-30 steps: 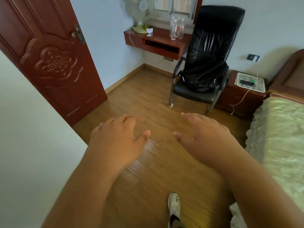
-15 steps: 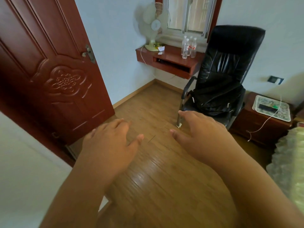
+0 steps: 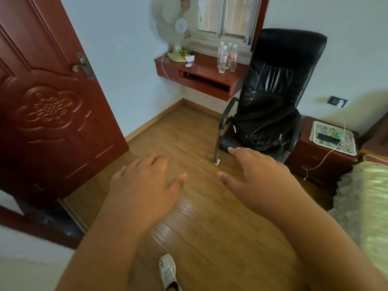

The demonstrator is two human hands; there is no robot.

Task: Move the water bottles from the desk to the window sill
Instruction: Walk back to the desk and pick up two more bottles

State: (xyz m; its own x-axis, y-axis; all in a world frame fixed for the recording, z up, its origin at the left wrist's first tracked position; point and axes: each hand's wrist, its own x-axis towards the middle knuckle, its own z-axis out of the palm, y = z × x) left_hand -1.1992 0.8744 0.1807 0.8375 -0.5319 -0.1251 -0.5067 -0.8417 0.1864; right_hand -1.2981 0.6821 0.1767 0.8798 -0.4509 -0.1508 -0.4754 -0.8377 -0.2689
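- A person stands on the wooden floor [image 3: 201, 217] with both hands raised palm-down, the left hand [image 3: 144, 190] and right hand [image 3: 258, 177] each an empty grip with fingers spread loose.
- The water bottles [image 3: 226, 57] stand clustered upright on the red desk [image 3: 203, 70] across the room, well apart from both hands and just below the window sill [image 3: 212, 44].
- A black chair [image 3: 270, 91] stands beside the desk; a fan [image 3: 178, 32] sits at its left end.
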